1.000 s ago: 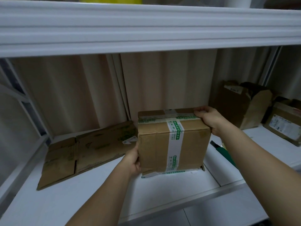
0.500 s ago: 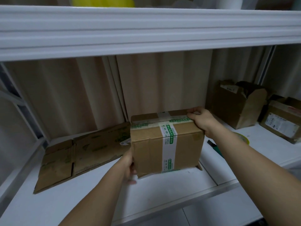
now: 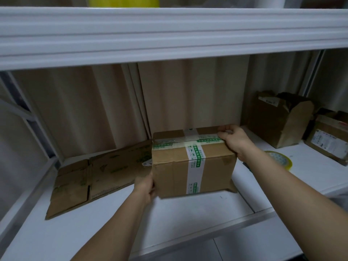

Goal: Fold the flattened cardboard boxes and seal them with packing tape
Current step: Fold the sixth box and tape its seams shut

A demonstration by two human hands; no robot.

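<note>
Standing on the white shelf [image 3: 188,210], a folded cardboard box [image 3: 192,166] sits at the middle of the scene, its seams covered by white tape with green print [image 3: 194,166] that runs down the near face and across the top edge. A small flap sticks out at its lower right corner. The person's left hand [image 3: 146,187] grips the box at its lower left corner, fingers curled round the edge. The right hand [image 3: 235,140] holds the top right corner at the far side, fingers bent over the top edge and pinching there; whether they hold a loose end of tape or only the cardboard I cannot tell.

To the left of the box, a flattened cardboard box [image 3: 94,178] lies on the shelf, its far end raised toward the back and passing behind the folded one. To the right, near the right forearm, a roll of packing tape [image 3: 280,160] lies flat on the shelf, partly hidden by the arm. Further right and farther back stands an opened brown box [image 3: 278,119] with torn flaps, and just beside it, at the right edge, another box with a printed label [image 3: 329,140].

Behind everything hangs a beige pleated curtain [image 3: 188,95]. A white upper shelf [image 3: 169,34] crosses the top of the scene, with something yellow [image 3: 124,1] on it.
</note>
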